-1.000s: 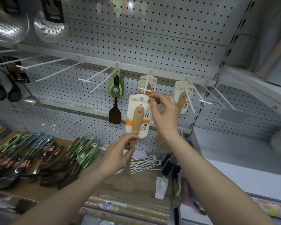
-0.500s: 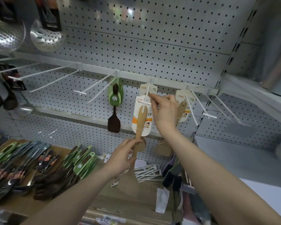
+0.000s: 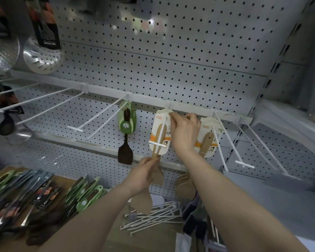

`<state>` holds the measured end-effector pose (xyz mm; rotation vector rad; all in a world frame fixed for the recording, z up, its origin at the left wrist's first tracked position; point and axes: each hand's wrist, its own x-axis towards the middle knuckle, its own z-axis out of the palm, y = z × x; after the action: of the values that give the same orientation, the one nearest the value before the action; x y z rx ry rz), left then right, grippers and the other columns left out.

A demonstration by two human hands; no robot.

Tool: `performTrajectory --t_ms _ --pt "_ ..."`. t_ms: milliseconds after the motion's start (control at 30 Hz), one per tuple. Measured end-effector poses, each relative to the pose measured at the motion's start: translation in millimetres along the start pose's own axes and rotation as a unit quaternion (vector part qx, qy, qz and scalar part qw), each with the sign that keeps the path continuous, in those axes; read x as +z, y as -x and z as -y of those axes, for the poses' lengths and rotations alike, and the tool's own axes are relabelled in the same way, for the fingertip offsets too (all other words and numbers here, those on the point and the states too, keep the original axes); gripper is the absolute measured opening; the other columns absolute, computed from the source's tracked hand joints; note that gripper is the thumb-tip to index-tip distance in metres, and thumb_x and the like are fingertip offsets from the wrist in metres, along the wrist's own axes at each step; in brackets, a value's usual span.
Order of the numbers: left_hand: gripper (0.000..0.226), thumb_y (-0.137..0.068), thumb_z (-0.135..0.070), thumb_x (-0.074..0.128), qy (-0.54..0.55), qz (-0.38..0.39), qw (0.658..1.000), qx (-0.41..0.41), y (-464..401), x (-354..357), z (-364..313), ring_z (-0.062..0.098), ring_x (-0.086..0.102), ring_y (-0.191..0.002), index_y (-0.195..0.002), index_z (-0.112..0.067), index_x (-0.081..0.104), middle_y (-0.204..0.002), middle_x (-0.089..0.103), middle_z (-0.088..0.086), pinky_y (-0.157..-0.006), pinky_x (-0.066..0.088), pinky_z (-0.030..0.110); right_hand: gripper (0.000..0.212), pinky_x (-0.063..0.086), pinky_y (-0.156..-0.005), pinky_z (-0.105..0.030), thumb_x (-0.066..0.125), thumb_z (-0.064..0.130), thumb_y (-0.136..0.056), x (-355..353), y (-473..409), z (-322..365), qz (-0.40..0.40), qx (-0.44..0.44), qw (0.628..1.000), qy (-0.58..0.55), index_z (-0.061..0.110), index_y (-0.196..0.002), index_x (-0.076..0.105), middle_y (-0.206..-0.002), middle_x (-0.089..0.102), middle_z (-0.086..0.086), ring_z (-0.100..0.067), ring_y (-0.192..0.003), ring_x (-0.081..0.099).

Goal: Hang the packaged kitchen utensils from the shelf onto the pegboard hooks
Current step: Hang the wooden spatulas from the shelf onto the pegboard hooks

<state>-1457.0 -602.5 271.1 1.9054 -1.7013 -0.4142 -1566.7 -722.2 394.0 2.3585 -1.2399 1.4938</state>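
Gripping the wooden spatula (image 3: pixel 155 171) by its handle below the hook (image 3: pixel 161 132), left hand (image 3: pixel 144 174) fingers curled round it. Beyond, pinching the card's top at the hook's root, right hand (image 3: pixel 183 132) fingers pressed together. Seating the pack far back; probably next, letting go and fetching another from the shelf pile (image 3: pixel 84 195).

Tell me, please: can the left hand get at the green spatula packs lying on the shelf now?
Probably not yet: the left hand grips the wooden spatula, though nothing blocks the green packs.
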Motion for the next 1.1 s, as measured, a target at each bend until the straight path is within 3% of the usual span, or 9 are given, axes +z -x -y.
performTrajectory --t_ms 267,367,500,567,700,833,1100 --pt "0.077 -0.089 -0.01 0.067 -0.022 -0.022 0.999 -0.008 29 -26 0 0.02 0.039 -0.136 -0.154 -0.028 0.029 -0.152 0.034 0.0 -0.111 0.035 0.031 0.038 0.039 -0.09 -0.043 0.062 0.015 -0.095 -15 33 -2 0.057 -0.038 0.997 0.042 0.017 -0.133 0.062 -0.115 0.062 -0.01 -0.033 -0.11 0.051" --pt "0.071 -0.091 -0.013 0.067 -0.043 -0.05 0.998 -0.022 56 -46 6 0.019 0.04 -0.137 -0.152 -0.029 0.033 -0.155 0.033 -0.001 -0.112 0.032 0.03 0.042 0.04 -0.095 -0.047 0.062 0.015 -0.094 -26 56 5 0.086 -0.068 0.992 0.067 0.013 -0.136 0.058 -0.118 0.061 -0.012 -0.034 -0.111 0.053" --pt "0.065 -0.092 -0.017 0.065 -0.073 -0.082 0.993 -0.031 101 -81 16 0.019 0.045 -0.133 -0.15 -0.029 0.037 -0.151 0.039 -0.001 -0.114 0.036 0.037 0.036 0.043 -0.092 -0.049 0.063 0.015 -0.093 -41 82 33 0.108 -0.097 0.984 0.1 0.002 -0.126 0.062 -0.117 0.063 -0.02 -0.038 -0.107 0.057" --pt "0.06 -0.093 -0.019 0.065 -0.098 -0.098 0.99 -0.024 129 -103 23 0.02 0.047 -0.13 -0.147 -0.026 0.04 -0.147 0.043 0.001 -0.112 0.039 0.04 0.039 0.043 -0.094 -0.048 0.057 0.021 -0.096 -47 95 55 0.133 -0.119 0.978 0.111 0.006 -0.132 0.058 -0.124 0.061 -0.02 -0.037 -0.111 0.056" --pt "0.054 -0.094 -0.022 0.063 -0.164 -0.121 0.979 -0.005 195 -152 46 0.024 0.049 -0.128 -0.145 -0.023 0.046 -0.143 0.048 0.004 -0.107 0.042 0.039 0.039 0.039 -0.097 -0.047 0.045 0.031 -0.1 -52 126 113 0.185 -0.171 0.961 0.116 0.014 -0.134 0.054 -0.126 0.06 -0.012 -0.034 -0.114 0.054" --pt "0.053 -0.094 -0.027 0.063 -0.233 -0.15 0.961 0.003 268 -203 76 0.024 0.05 -0.125 -0.144 -0.024 0.045 -0.141 0.05 0.002 -0.101 0.046 0.041 0.038 0.039 -0.089 -0.046 0.05 0.031 -0.099 -50 160 192 0.192 -0.248 0.945 0.089 0.013 -0.131 0.056 -0.115 0.061 -0.011 -0.034 -0.106 0.055" --pt "0.051 -0.089 -0.03 0.067 -0.367 -0.179 0.913 -0.023 430 -298 151 0.03 0.056 -0.112 -0.137 -0.016 0.054 -0.128 0.059 0.009 -0.092 0.048 0.043 0.045 0.04 -0.091 -0.047 0.05 0.035 -0.098 -38 220 386 0.221 -0.38 0.898 -0.004 0.009 -0.133 0.055 -0.117 0.06 -0.014 -0.034 -0.106 0.058"
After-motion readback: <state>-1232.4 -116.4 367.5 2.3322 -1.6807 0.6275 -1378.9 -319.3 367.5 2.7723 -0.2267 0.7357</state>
